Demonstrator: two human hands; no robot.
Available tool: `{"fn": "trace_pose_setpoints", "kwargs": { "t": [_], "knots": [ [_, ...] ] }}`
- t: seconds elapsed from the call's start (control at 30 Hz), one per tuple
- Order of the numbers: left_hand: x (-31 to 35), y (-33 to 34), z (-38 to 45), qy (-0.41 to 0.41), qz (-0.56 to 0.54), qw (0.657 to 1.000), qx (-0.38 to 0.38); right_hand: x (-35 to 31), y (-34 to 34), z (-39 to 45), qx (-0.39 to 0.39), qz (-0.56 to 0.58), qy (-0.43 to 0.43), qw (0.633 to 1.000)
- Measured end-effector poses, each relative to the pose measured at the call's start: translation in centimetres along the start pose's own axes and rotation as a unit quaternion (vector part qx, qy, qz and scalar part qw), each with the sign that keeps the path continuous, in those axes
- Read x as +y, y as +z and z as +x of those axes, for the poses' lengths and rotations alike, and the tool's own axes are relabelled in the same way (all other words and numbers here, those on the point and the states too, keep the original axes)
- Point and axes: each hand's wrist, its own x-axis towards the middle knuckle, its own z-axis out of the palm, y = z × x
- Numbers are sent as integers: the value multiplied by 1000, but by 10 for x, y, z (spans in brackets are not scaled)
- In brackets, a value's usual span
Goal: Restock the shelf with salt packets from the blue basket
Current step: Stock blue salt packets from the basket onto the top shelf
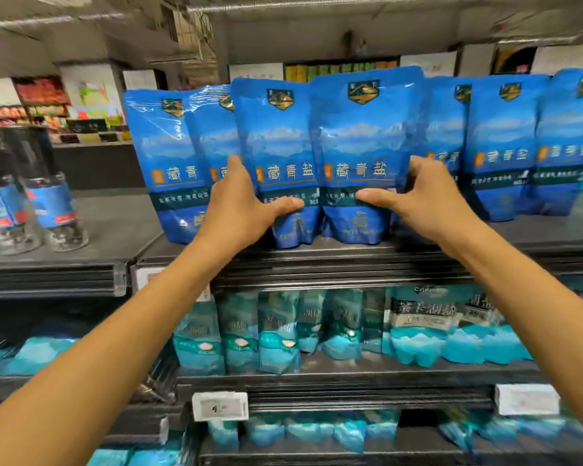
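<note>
The left hand point(241, 200) grips the left edge of a blue salt packet point(276, 153), thumb across its front, fingers hidden behind it. The right hand point(421, 196) grips the right edge of the neighbouring salt packet point(360, 149) the same way, thumb on the front, fingers curled round the side. Both packets stand upright on the top shelf point(334, 253), long axis vertical, printed faces toward the camera, their bases close to the shelf's near edge and their inner edges touching or overlapping.

Room sideways is tight: more blue packets point(162, 163) stand just beside on the left, partly behind the left hand's packet, and a further row of blue packets point(505, 146) crowds the right, behind the right hand. Above the packets the space is open. Farther left the shelf surface is bare until a group of bottles point(48, 203) with blue labels, well apart from the hands.

Below, the next shelf holds teal packets point(276, 334) in a packed row, and lower still more teal packets point(347, 432). White price tags point(220, 405) sit on the shelf fronts
</note>
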Motion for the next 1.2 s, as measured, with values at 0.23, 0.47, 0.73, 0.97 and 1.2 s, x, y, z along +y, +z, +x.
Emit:
{"fn": "trace_pose_setpoints", "kwargs": {
  "t": [0.23,0.47,0.73,0.97,1.2],
  "knots": [
    [8,-4,-16,8,182,983,21,2,-18,-1,-20,11,11,1000],
    [9,1,-11,31,182,983,14,5,-35,-1,-43,4,63,997],
    [0,7,-17,74,178,979,59,10,-34,-2,-44,-16,68,997],
    [-6,10,-24,77,164,983,38,3,-7,-5,-17,-34,40,998],
    [-13,12,-29,96,171,980,29,0,-4,-19,61,-176,84,979]
  ]
}}
